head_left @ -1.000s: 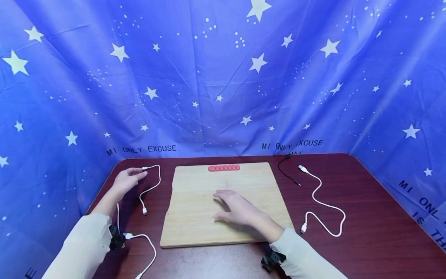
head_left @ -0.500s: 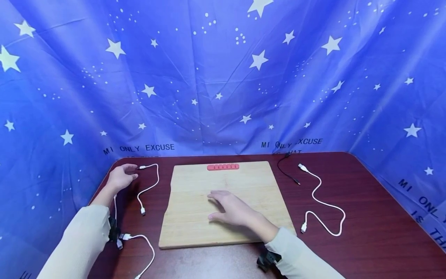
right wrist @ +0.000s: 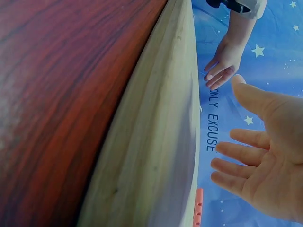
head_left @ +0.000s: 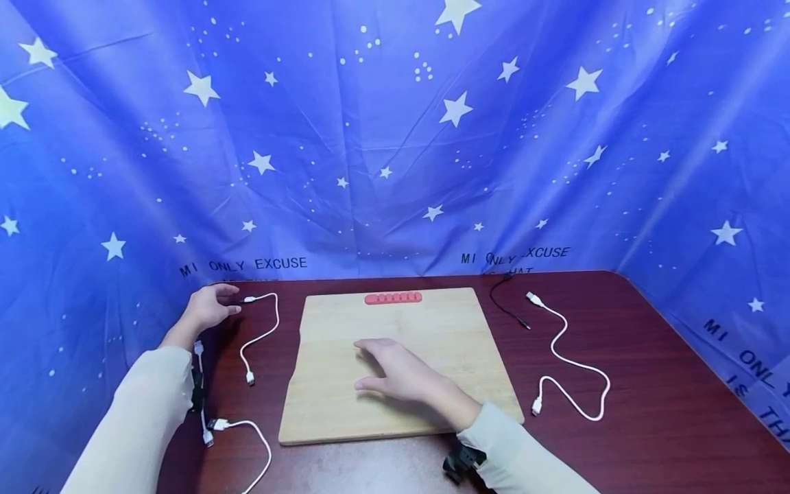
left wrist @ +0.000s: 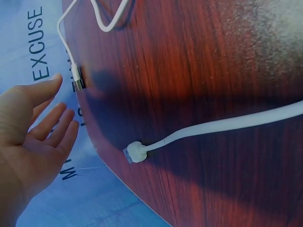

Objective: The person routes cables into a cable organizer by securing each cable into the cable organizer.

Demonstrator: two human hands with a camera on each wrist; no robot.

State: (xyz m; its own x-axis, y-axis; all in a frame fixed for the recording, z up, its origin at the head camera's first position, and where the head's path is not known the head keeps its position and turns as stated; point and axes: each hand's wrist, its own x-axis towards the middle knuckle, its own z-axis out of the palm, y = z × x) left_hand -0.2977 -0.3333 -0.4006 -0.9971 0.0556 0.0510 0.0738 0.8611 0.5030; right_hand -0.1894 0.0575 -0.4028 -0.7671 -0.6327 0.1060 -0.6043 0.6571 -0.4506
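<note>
My left hand (head_left: 210, 307), thumb and fingers parted, is just beside one plug of a white USB cable (head_left: 265, 333) at the table's (head_left: 679, 398) rounded far-left corner. A second white cable (left wrist: 227, 122) runs alongside my forearm, with a third one (head_left: 262, 438) nearer me. My right hand (head_left: 398, 370), fingers extended and apart, is over the pale, wood-grained board (head_left: 438, 336), shading it. A scalloped red strip (head_left: 393, 298) sits along its far edge. Rightward lie a thin black cord (head_left: 506, 311) and an S-curved white cord (head_left: 580, 364) on glossy reddish woodgrain; star-printed blue fabric (head_left: 370, 103) hangs behind.
</note>
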